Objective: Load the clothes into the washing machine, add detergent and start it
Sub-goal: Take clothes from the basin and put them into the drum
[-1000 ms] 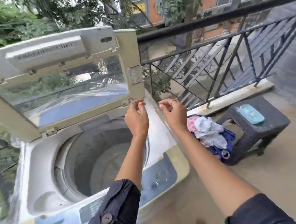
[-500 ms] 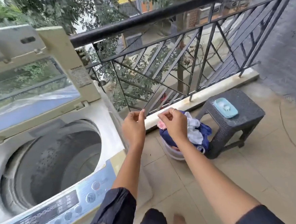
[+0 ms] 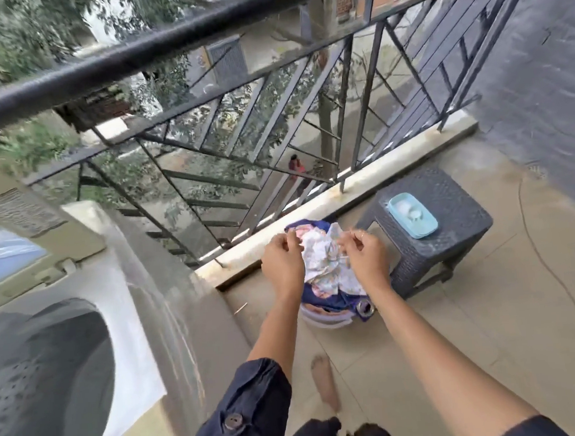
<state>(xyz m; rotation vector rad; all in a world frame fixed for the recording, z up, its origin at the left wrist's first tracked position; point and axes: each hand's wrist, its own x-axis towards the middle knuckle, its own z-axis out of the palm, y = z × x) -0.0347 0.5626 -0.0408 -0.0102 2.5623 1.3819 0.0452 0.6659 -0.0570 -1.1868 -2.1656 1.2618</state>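
Observation:
The top-loading washing machine [image 3: 128, 297] fills the left side with its lid [image 3: 76, 232] raised and its grey drum [image 3: 45, 371] showing. A heap of clothes [image 3: 323, 266], white floral over dark blue, sits in a white basin [image 3: 324, 320] on the floor by the railing. My left hand [image 3: 282, 262] and my right hand [image 3: 363, 256] hover just over the heap, one on each side. The fingers of both are loosely curled and hold nothing. A light blue container [image 3: 413, 214] lies on a dark woven stool [image 3: 451, 247] right of the basin.
A black metal railing [image 3: 198, 36] runs along the balcony edge above a low concrete kerb [image 3: 378, 174]. My bare foot [image 3: 325, 382] stands on the tiled floor [image 3: 490, 322]. A grey wall [image 3: 540, 64] closes the right side. A thin cable trails over the tiles.
My view swung right, away from the machine toward the basin. Both hands left the lid area and dropped to just above the heap of clothes.

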